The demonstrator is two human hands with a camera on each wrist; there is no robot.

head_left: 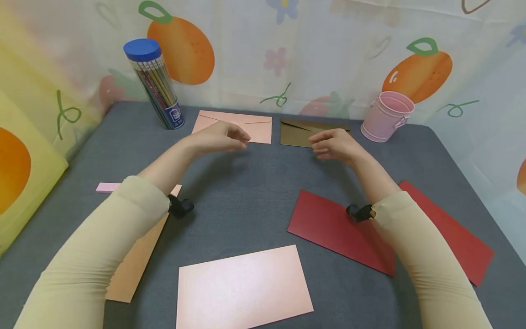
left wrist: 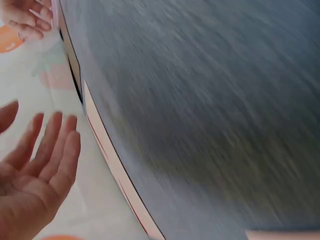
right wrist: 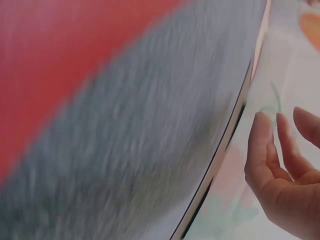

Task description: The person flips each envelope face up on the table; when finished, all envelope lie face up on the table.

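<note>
My left hand [head_left: 222, 137] hovers in front of the pink envelope [head_left: 256, 129] at the back of the table, fingers loosely bent and holding nothing. The left wrist view shows the same hand [left wrist: 42, 175] with its fingers spread. Over by the olive-brown envelope [head_left: 293, 135], my right hand [head_left: 334, 144] is held above the table, likewise bare. Its relaxed fingers show in the right wrist view, where the hand [right wrist: 285, 185] holds nothing. A pale pink envelope [head_left: 242, 288] lies at the front middle. Two red envelopes, one nearer [head_left: 337, 233] and one farther right [head_left: 456, 233], lie under and beside my right forearm.
A clear tube of pencils [head_left: 158, 87] with a blue lid stands at the back left. At the back right is a small pink bucket [head_left: 382, 119]. Beneath my left forearm lie an orange-tan envelope [head_left: 135, 269] and a pink strip [head_left: 107, 187]. A fruit-print curtain [head_left: 246, 55] borders the table.
</note>
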